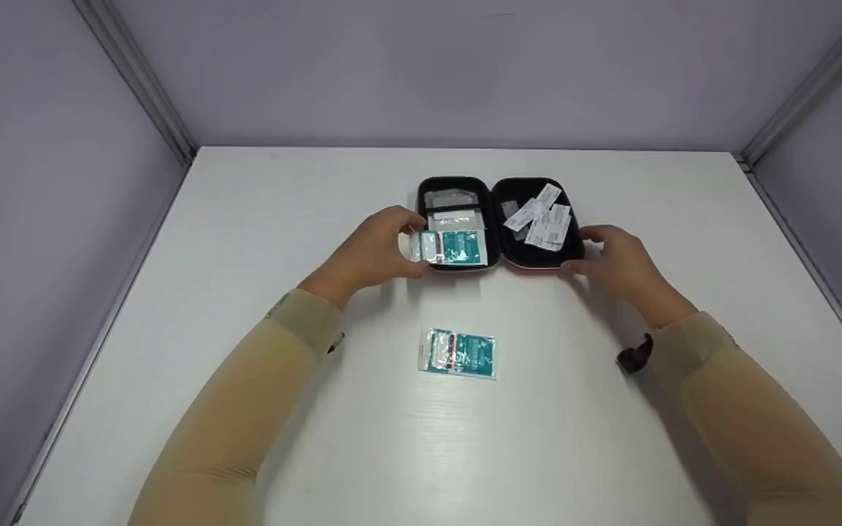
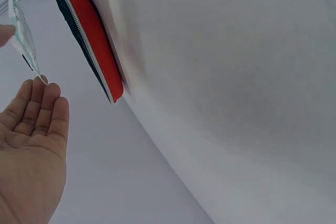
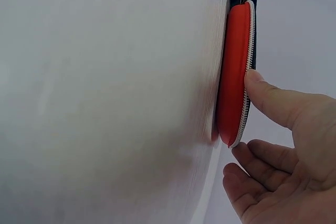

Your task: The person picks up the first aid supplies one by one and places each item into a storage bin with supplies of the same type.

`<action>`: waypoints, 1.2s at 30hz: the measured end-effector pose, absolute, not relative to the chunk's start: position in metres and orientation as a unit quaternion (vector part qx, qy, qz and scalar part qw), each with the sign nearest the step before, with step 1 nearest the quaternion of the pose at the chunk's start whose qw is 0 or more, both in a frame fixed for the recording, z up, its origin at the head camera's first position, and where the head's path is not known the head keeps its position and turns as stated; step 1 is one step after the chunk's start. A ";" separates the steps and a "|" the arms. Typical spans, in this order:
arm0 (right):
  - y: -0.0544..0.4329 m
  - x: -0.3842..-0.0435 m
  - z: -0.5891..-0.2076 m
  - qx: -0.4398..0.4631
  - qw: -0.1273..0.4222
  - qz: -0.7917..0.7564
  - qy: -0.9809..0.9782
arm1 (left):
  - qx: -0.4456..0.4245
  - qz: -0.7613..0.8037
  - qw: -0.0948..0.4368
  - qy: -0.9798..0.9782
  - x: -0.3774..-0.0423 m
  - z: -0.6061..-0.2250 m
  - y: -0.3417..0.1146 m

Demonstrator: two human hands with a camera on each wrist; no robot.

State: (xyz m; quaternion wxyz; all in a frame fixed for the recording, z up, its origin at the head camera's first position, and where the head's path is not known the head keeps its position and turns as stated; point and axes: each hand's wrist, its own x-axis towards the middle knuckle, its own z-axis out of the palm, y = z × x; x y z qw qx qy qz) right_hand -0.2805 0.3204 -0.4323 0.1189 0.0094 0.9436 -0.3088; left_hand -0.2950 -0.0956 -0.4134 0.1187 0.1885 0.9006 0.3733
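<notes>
An unzipped zip case, red outside and black inside, lies opened flat with its two halves side by side. Over its left half, my left hand pinches a teal-and-white sealed packet by its left end, between thumb and fingertips. The left wrist view catches this packet nearly edge-on, above the table. At the case's right half, my right hand holds the outer edge, thumb at the zipper rim and fingers around the far corner. Several small white paper-wrapped strips lie in that half.
A similar teal-and-white packet lies flat on the white table, nearer to me than the case. Clear and white packets sit in the left half under a dark strap. Pale panels stand behind the table and at both sides.
</notes>
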 end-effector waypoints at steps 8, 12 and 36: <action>0.318 -0.277 -0.432 0.004 0.113 -0.312 0.943 | 0.169 0.370 0.116 0.906 -0.312 -0.419 -0.094; 0.321 -0.275 -0.431 0.006 0.113 -0.306 0.945 | 0.169 0.374 0.120 0.904 -0.320 -0.420 -0.089; 0.311 -0.251 -0.426 0.012 0.109 -0.297 0.948 | 0.141 0.377 0.134 0.906 -0.354 -0.424 -0.081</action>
